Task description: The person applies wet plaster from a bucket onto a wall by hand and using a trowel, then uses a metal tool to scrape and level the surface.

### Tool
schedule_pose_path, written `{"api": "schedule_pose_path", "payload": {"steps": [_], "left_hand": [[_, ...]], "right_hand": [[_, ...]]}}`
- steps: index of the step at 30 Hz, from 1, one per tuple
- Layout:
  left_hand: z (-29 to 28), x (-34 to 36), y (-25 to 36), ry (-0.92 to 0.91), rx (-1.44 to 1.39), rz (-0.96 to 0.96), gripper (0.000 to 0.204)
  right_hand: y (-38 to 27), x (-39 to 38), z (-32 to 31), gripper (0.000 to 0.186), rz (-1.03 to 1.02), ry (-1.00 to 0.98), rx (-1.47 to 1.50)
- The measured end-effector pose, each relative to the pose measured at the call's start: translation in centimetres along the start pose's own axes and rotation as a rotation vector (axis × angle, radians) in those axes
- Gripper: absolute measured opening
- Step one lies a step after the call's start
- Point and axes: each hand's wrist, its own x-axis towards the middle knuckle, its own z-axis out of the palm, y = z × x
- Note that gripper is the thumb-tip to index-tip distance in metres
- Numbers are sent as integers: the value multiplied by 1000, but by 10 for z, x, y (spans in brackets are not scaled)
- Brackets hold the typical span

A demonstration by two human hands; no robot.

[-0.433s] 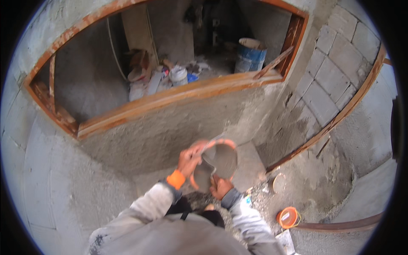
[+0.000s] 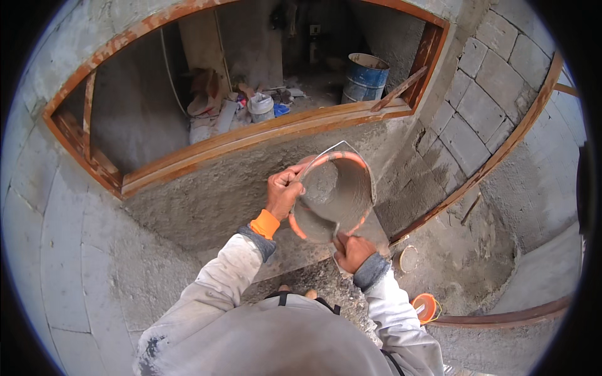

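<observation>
The orange-rimmed round plastic bucket [image 2: 332,197], smeared inside with grey mortar, has come up higher in front of the person since a moment ago and now tips its mouth towards the camera, in front of the rendered wall [image 2: 207,194] under the wooden window frame [image 2: 263,133]. The left hand [image 2: 283,191] is clenched on the rim at the wire handle; the right hand [image 2: 352,250] grasps the lower edge (thumb over the rim). That reads as tilting to gather or pour the mortar. A blue drum [image 2: 365,78] stands beyond the window.
</observation>
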Motion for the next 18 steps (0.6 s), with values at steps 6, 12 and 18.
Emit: {"api": "schedule_pose_path", "payload": {"steps": [6,12,18], "left_hand": [[0,-2,35,-42,127,145,17],[-6,2,53,-73,176,244,18],[-22,1,61,-187,374,539,18]], "right_hand": [[-28,-4,-6,39,35,-77,-141],[-48,19,-16,41,203,178,-63],[-78,18,-30,30,249,381,39]]}}
